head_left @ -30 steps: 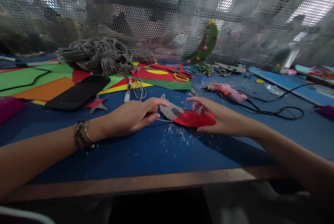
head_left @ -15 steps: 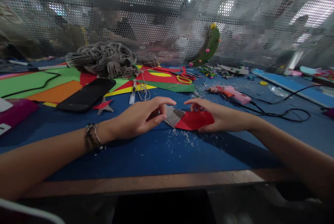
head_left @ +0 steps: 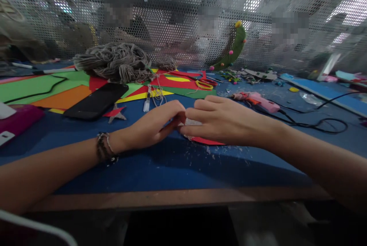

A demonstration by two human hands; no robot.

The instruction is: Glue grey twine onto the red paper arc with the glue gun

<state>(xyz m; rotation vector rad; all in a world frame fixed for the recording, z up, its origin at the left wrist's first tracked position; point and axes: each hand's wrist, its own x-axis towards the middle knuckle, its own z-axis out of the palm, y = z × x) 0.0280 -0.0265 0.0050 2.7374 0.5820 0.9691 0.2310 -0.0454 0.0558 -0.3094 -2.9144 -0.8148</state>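
Observation:
A red paper piece [head_left: 208, 141], its left part covered in grey yarn [head_left: 192, 122], lies low over the blue table, mostly hidden under my right hand. My left hand [head_left: 156, 125] is closed in a pinch at the piece's grey left end. Bracelets circle that wrist. Reaching over the top of the piece, my right hand [head_left: 220, 120] has curled fingers whose tips meet the left fingertips. Whatever those right fingertips pinch is hidden. A small red and grey star [head_left: 116, 113] rests left of my hands.
Behind lie a black phone [head_left: 96, 101], coloured sheets [head_left: 67, 97], a grey yarn heap [head_left: 114, 62], a cutter [head_left: 147, 100] and yellow-handled scissors [head_left: 204, 84]. A pink glue gun [head_left: 262, 102] with a black cable sits right. A perforated screen [head_left: 172, 16] closes off the back; people are beyond it.
My right hand has moved left across the red piece, turning back-side up, and its fingers now meet the left ones. The left thumb and forefinger have closed together.

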